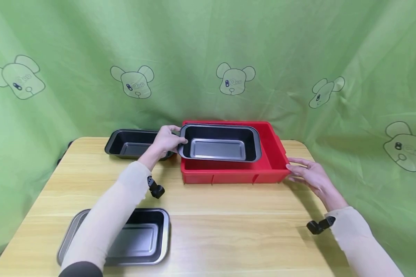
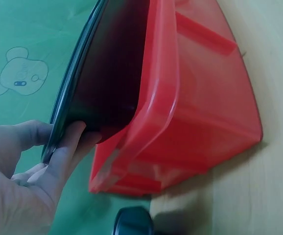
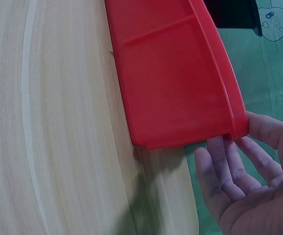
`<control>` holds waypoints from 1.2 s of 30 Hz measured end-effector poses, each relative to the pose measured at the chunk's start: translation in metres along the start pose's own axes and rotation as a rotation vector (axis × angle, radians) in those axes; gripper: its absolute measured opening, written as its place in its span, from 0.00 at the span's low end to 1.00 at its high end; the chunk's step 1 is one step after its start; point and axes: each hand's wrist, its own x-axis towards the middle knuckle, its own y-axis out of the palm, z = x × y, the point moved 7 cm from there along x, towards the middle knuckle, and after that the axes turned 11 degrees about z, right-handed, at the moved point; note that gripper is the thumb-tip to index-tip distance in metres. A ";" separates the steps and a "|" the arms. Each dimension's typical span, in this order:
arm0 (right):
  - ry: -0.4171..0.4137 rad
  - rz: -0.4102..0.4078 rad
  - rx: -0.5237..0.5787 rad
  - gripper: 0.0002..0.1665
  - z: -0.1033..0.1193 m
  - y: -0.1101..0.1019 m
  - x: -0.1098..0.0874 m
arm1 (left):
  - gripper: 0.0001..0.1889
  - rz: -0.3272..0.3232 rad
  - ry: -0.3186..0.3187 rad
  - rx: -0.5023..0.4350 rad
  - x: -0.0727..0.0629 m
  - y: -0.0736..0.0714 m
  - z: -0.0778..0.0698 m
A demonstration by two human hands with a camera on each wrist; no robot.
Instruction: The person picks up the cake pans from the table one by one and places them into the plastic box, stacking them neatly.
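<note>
One dark pan (image 1: 217,149) tilts over the red bin (image 1: 235,177), the left hand (image 1: 166,139) pinching its left end, grip closed! Looks light, stiff, maybe slick; that end seems a sound hold. The right hand (image 1: 312,177), fingers loosely spread, touches the bin's right end. Three pans total, counting the back pan (image 1: 133,148) and front pan (image 1: 138,242) on the surface (image 1: 235,234); one bin.

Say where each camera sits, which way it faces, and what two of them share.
Head: worn on the head, facing forward and down at the red bin and held pan; both sleeves, left grip and right grip show.
Left wrist: on that wrist, facing the held pan and red bin; the left grip shows.
Right wrist: on that wrist, facing the red bin's outer wall and tabletop; the right grip shows.
Both wrist views share the red bin and green curtain.
</note>
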 end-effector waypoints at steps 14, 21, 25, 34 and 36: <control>-0.003 -0.010 0.002 0.17 -0.001 -0.002 -0.003 | 0.27 -0.027 -0.001 0.019 0.026 0.037 0.013; 0.021 -0.017 -0.020 0.28 -0.005 -0.004 -0.001 | 0.27 -0.044 0.008 0.015 0.034 0.055 0.016; 0.019 -0.018 -0.025 0.32 -0.005 -0.004 0.000 | 0.27 -0.047 -0.014 0.024 0.036 0.062 0.018; 0.003 -0.018 -0.020 0.27 -0.002 -0.002 0.001 | 0.25 -0.003 -0.048 -0.011 0.038 0.073 0.020; -0.003 -0.016 -0.015 0.23 -0.001 -0.001 0.001 | 0.25 0.001 -0.057 -0.022 0.038 0.075 0.021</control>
